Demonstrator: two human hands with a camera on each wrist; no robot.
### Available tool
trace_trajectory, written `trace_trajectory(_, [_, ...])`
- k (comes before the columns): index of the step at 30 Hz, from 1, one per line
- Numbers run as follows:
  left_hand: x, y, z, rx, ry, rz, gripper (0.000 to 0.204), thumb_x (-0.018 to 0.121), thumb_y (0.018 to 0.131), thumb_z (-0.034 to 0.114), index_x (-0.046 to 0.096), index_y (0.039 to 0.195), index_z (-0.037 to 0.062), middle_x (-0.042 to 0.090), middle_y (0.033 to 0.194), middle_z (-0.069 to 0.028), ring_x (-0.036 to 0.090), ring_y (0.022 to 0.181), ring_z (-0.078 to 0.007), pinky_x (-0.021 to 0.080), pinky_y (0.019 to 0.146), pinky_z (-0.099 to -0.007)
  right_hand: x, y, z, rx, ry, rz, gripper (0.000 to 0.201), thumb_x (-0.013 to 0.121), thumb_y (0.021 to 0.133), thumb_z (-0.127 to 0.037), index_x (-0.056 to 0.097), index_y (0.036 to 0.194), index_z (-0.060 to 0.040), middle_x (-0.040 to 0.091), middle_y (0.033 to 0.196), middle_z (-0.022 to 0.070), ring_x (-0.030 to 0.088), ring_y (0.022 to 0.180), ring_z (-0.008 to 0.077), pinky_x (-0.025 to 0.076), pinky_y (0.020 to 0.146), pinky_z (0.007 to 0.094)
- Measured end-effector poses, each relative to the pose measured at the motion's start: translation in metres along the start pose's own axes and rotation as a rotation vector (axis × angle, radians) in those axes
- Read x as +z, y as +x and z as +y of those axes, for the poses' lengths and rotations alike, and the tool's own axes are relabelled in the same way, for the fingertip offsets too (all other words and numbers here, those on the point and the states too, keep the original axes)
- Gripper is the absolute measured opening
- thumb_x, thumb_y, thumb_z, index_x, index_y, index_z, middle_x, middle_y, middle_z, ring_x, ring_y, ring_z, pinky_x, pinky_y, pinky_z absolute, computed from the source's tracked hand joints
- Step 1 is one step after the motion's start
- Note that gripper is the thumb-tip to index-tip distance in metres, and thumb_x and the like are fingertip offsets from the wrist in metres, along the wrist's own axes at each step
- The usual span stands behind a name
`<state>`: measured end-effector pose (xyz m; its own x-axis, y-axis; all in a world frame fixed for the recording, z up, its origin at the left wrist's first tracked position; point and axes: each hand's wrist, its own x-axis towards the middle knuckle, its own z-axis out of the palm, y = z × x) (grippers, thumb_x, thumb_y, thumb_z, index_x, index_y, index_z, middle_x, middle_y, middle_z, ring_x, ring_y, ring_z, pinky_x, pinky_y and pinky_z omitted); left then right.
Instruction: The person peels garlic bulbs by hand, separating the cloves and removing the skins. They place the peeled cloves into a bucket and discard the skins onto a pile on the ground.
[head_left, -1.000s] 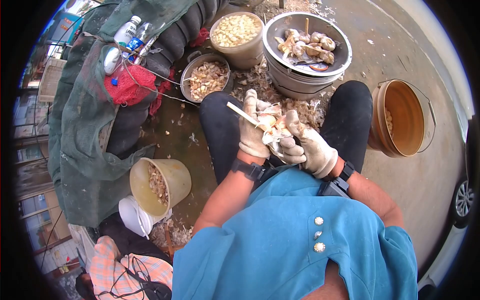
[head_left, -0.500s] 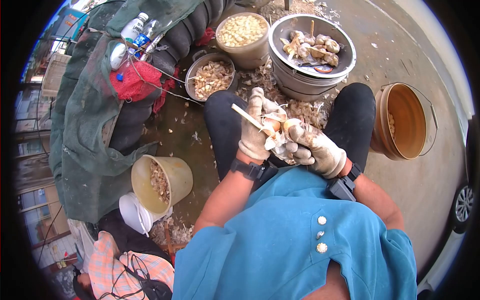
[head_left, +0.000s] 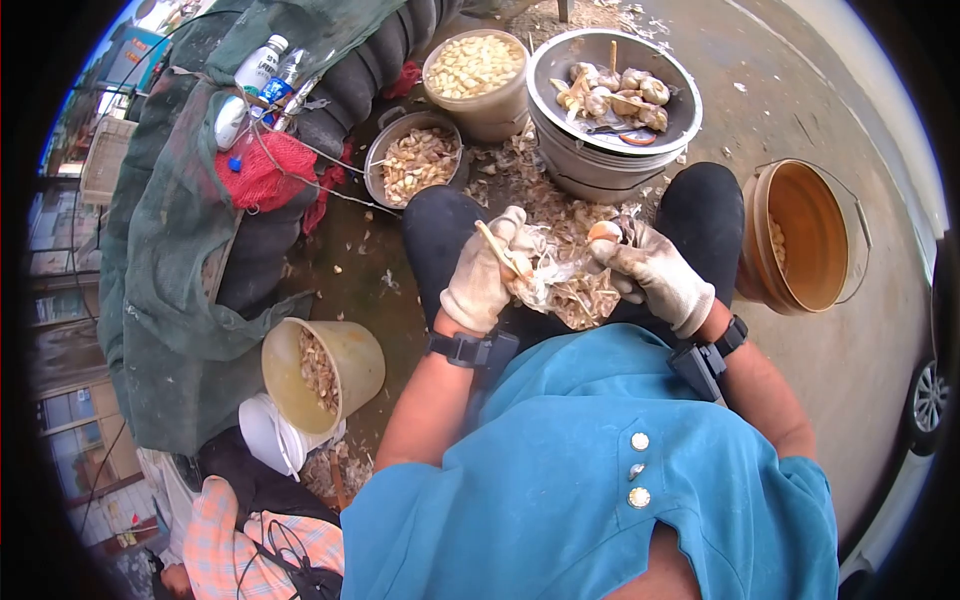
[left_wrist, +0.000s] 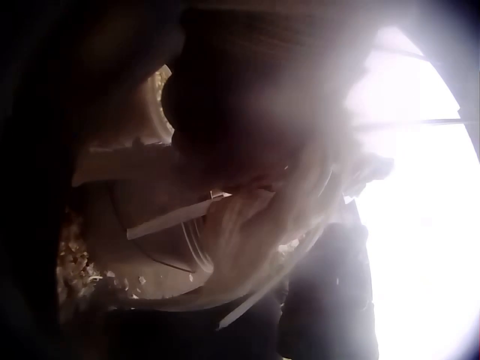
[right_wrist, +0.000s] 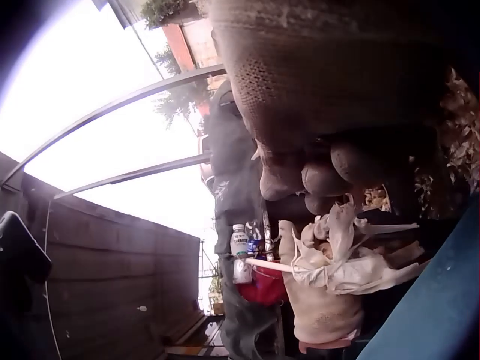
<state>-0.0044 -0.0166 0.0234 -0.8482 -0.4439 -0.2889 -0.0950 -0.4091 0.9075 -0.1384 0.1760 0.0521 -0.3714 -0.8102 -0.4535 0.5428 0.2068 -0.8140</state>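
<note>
In the head view the gloved left hand (head_left: 487,272) grips a garlic stem (head_left: 498,248) with torn papery skin (head_left: 545,285) hanging beside it. The gloved right hand (head_left: 662,275), a short way to the right, pinches an orange-pink clove (head_left: 604,231) at its fingertips. A gap lies between the hands, over the lap. The right wrist view shows the pale stem and loose skin (right_wrist: 341,262) against the left glove (right_wrist: 319,311); the right glove's curled fingers (right_wrist: 330,169) are above. The left wrist view is dark and hazy, with a pale stem (left_wrist: 240,310) low in it.
Beyond the knees stand a bowl (head_left: 684,118) of garlic bulbs on a bucket, a tub (head_left: 520,95) of peeled cloves and a pot (head_left: 457,170) of cloves. An orange bucket (head_left: 845,240) is at right, a tilted cream bucket (head_left: 360,365) at left. Skins litter the ground.
The hands have moved apart, the left one outward to the left with the stem and skins. The right hand has drawn away to the right with a clove at its fingertips.
</note>
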Motion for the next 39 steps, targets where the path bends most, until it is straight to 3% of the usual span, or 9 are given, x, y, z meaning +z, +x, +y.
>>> trace_trajectory(2, [-0.022,0.014,-0.019,-0.047,-0.47,-0.309,0.036,0.052,0.101,0.027,0.051,0.125,-0.0001,0.062,0.095,-0.0061,0.062,0.077,-0.013,0.051,0.069,-0.0252,0.0,0.005,-0.002,0.033,-0.142,0.062,0.03,0.073,0.088,-0.031,0.058,0.095,-0.0065,0.056,0.078,0.0021,0.043,0.058,0.0064,0.036,0.049,0.0259])
trace_trajectory(5, [-0.011,0.01,-0.003,0.079,0.11,-0.443,0.036,0.059,0.097,0.024,0.053,0.124,-0.0001,0.062,0.098,-0.0059,0.062,0.087,-0.0124,0.051,0.076,-0.0252,0.006,0.012,0.005,-0.087,-0.648,0.187,0.042,0.073,0.085,-0.035,0.056,0.096,0.0014,0.058,0.078,0.0121,0.056,0.076,0.0219,0.047,0.073,0.0373])
trace_trajectory(10, [0.02,0.007,0.007,-0.091,0.364,-0.36,0.039,0.065,0.092,0.02,0.054,0.124,0.0004,0.06,0.109,-0.0079,0.059,0.103,-0.0158,0.048,0.087,-0.0282,0.013,0.011,0.006,-0.181,-0.781,0.184,0.034,0.069,0.087,-0.029,0.057,0.099,0.0004,0.062,0.086,0.0209,0.062,0.08,0.028,0.048,0.074,0.0376])
trace_trajectory(13, [0.014,0.006,0.003,0.426,0.935,-0.534,0.035,0.061,0.092,0.024,0.054,0.115,-0.0014,0.056,0.117,-0.0127,0.058,0.101,-0.0183,0.048,0.085,-0.0331,0.014,0.01,0.016,-0.266,-0.745,0.184,0.027,0.065,0.09,-0.025,0.058,0.097,-0.0005,0.063,0.086,0.0193,0.061,0.078,0.0307,0.048,0.073,0.037])
trace_trajectory(17, [0.007,0.014,-0.009,0.809,0.907,-0.533,0.035,0.054,0.098,0.03,0.054,0.115,-0.001,0.055,0.117,-0.0098,0.057,0.098,-0.017,0.049,0.082,-0.0301,0.008,0.017,0.015,-0.215,-0.759,0.175,0.029,0.066,0.09,-0.028,0.058,0.096,-0.001,0.063,0.085,0.018,0.062,0.078,0.0274,0.048,0.073,0.0369])
trace_trajectory(19, [0.007,0.006,-0.011,0.348,0.552,-0.495,0.041,0.046,0.103,0.037,0.053,0.117,-0.0003,0.056,0.113,-0.0074,0.059,0.09,-0.0154,0.049,0.074,-0.0257,0.007,0.017,0.018,-0.206,-0.722,0.148,0.031,0.067,0.089,-0.029,0.058,0.096,-0.0007,0.063,0.086,0.0176,0.062,0.079,0.0242,0.048,0.073,0.038])
trace_trajectory(23, [0.01,0.001,-0.008,0.196,0.422,-0.418,0.048,0.041,0.103,0.045,0.052,0.12,0.0013,0.058,0.106,-0.0059,0.06,0.08,-0.0132,0.049,0.066,-0.0225,0.017,0.012,0.011,-0.202,-0.682,0.195,0.029,0.065,0.092,-0.028,0.059,0.099,-0.0009,0.065,0.086,0.0116,0.062,0.078,0.0173,0.049,0.069,0.0333])
trace_trajectory(25, [0.014,-0.005,-0.001,-0.033,0.107,-0.381,0.048,0.042,0.102,0.047,0.051,0.121,0.0031,0.058,0.098,-0.0054,0.06,0.073,-0.0121,0.049,0.061,-0.0223,0.027,0.003,-0.002,0.004,0.191,0.01,0.02,0.063,0.095,-0.022,0.062,0.102,-0.0032,0.057,0.083,-0.0008,0.044,0.064,0.0024,0.035,0.052,0.0202])
trace_trajectory(39, [0.018,0.006,-0.006,-0.189,-0.251,-0.382,0.045,0.06,0.097,0.035,0.051,0.122,-0.0002,0.061,0.107,-0.0112,0.064,0.092,-0.019,0.055,0.081,-0.0312,-0.001,0.015,0.019,0.196,0.572,-0.191,0.021,0.052,0.102,-0.026,0.054,0.11,-0.0068,0.054,0.09,-0.0012,0.041,0.063,0.0015,0.03,0.045,0.0154])
